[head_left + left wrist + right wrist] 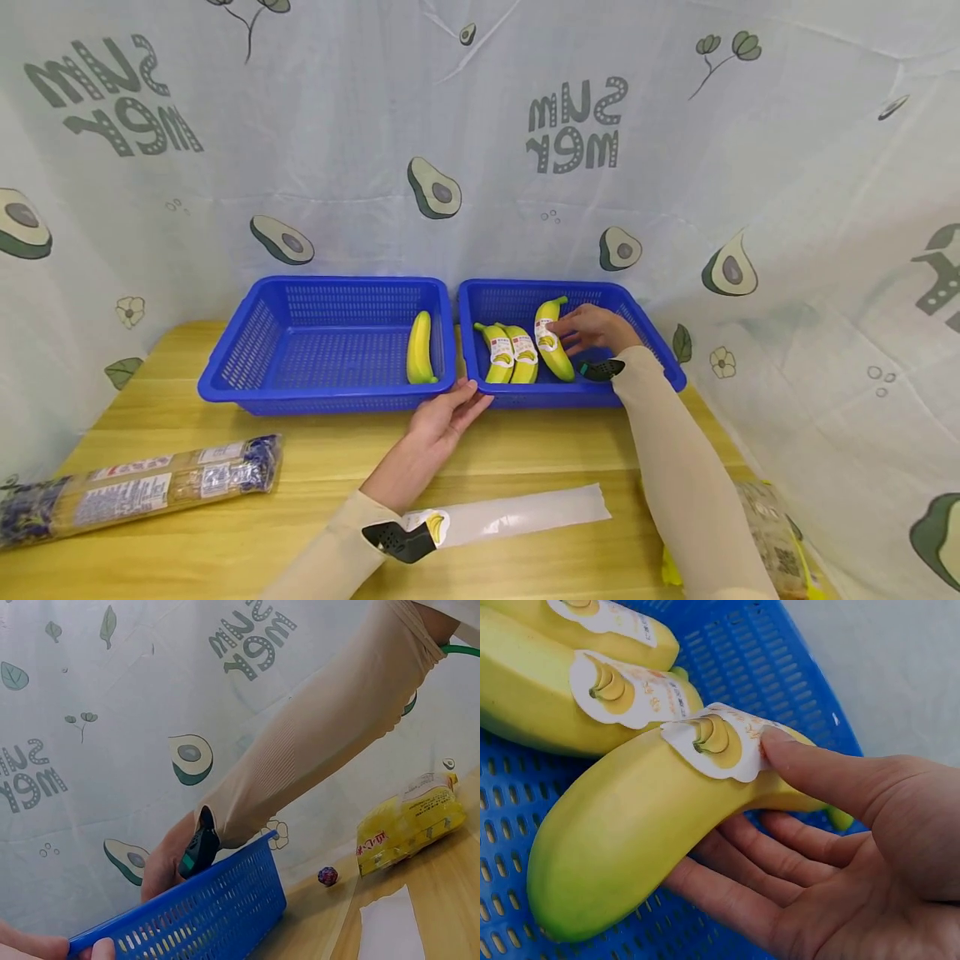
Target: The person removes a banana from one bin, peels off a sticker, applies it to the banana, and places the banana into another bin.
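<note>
The right hand (592, 327) grasps a labelled banana (557, 362) inside the right basket (555, 398), which stands at the far edge of the tabletop (225, 558). The right wrist view shows the thumb on the paper label (716, 742) and the other fingers beneath the fruit; whether the banana touches the basket floor cannot be told. The left hand (442, 417) pinches the rim of the same basket at its near left corner.

Two other bananas (497, 372) lie side by side along the left side of the right basket, each wearing a label. Next to it on the far edge, the left basket (322, 392) holds one bare banana (420, 350) against its right side, with no label on the part that shows.

Judging from this, three of the four bananas in view are labelled and gathered in the right basket; the one in the left basket seems to be what is left. One spare label (437, 527) shows at the left end of a pale strip (525, 517), which lies toward the tabletop's near edge, between the forearms.

A long packet (142, 492) lies by the tabletop's near left corner. Near its right edge are a yellow packet (412, 825) and a small dark ball (328, 876), the latter clear only in the left wrist view.
</note>
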The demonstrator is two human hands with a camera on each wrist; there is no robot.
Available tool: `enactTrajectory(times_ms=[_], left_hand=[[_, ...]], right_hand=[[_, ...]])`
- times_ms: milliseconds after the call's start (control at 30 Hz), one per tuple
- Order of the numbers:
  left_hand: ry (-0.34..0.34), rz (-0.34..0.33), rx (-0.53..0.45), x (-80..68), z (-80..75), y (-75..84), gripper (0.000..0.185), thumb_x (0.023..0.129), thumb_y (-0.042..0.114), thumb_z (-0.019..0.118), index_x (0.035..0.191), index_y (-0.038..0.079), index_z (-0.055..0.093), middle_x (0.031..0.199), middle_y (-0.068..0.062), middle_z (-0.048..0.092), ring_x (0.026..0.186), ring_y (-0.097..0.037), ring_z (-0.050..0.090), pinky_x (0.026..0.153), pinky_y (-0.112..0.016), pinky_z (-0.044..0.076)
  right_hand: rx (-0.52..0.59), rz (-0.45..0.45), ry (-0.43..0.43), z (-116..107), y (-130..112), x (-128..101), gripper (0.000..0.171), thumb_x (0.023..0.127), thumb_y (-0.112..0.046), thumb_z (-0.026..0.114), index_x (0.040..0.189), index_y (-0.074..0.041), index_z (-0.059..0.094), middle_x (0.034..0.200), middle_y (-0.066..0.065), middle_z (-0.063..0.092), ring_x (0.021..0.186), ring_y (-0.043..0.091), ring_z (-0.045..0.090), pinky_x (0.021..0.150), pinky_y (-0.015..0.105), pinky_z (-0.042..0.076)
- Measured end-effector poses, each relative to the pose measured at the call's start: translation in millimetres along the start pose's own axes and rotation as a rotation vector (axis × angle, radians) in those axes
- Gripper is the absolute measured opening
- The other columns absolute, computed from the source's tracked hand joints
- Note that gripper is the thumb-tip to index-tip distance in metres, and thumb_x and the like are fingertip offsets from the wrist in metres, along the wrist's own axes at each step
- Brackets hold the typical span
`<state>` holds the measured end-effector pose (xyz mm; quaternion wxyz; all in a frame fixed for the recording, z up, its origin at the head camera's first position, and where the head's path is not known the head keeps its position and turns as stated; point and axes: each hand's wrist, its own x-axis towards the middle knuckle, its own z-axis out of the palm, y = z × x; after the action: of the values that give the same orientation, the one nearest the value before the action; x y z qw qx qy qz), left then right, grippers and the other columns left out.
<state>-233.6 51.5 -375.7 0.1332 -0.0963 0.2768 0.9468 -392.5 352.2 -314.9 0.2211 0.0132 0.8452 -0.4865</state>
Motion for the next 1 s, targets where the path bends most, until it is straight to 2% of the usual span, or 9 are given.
enactTrajectory(times_ms=[300, 467, 600, 800, 1000], left_hand=[[0.007, -0.001, -0.011, 0.7, -1.0, 0.6, 0.024, 0.102, -0.018, 0.055, 0.124, -0.008, 0.060, 0.112, -0.012, 0.062, 0.098, -0.021, 0.070, 0.112, -0.048, 0.054], [0.006, -0.004, -0.009, 1.0, -1.3, -0.1, 0.027, 0.103, -0.018, 0.055, 0.128, -0.009, 0.059, 0.115, -0.012, 0.061, 0.100, -0.022, 0.070, 0.111, -0.048, 0.054], [0.008, -0.008, -0.013, 1.8, -0.6, 0.4, 0.025, 0.102, -0.019, 0.055, 0.125, -0.009, 0.059, 0.115, -0.012, 0.062, 0.098, -0.021, 0.071, 0.109, -0.047, 0.056], [0.027, -0.004, 0.006, 2.5, 1.4, 1.6, 0.012, 0.103, -0.015, 0.058, 0.109, -0.006, 0.060, 0.101, -0.011, 0.064, 0.090, -0.021, 0.071, 0.099, -0.043, 0.063], [0.021, -0.013, -0.014, 1.0, -0.1, 1.2, 0.018, 0.104, -0.016, 0.056, 0.119, -0.007, 0.060, 0.109, -0.012, 0.063, 0.094, -0.020, 0.072, 0.103, -0.045, 0.060]], right_hand=[[-0.092, 0.063, -0.019, 1.6, 2.0, 1.6, 0.045, 0.111, -0.018, 0.064, 0.140, 0.015, 0.058, 0.129, 0.021, 0.067, 0.112, 0.028, 0.069, 0.100, 0.045, 0.063], [-0.070, 0.112, -0.004, 1.6, 2.0, 2.6, 0.037, 0.109, -0.014, 0.067, 0.133, 0.014, 0.063, 0.115, 0.016, 0.072, 0.098, 0.023, 0.073, 0.093, 0.043, 0.066], [-0.084, 0.134, -0.009, 2.8, 0.2, 3.5, 0.032, 0.109, -0.014, 0.067, 0.128, 0.012, 0.065, 0.102, 0.009, 0.074, 0.093, 0.020, 0.073, 0.090, 0.041, 0.067], [-0.086, 0.136, -0.029, 4.3, 0.3, 5.3, 0.030, 0.109, -0.014, 0.067, 0.126, 0.011, 0.067, 0.099, 0.006, 0.074, 0.092, 0.019, 0.073, 0.090, 0.039, 0.067], [-0.076, 0.128, -0.035, 3.8, 3.4, 4.9, 0.026, 0.109, -0.012, 0.067, 0.120, 0.011, 0.069, 0.095, 0.008, 0.074, 0.087, 0.019, 0.073, 0.088, 0.038, 0.067]])
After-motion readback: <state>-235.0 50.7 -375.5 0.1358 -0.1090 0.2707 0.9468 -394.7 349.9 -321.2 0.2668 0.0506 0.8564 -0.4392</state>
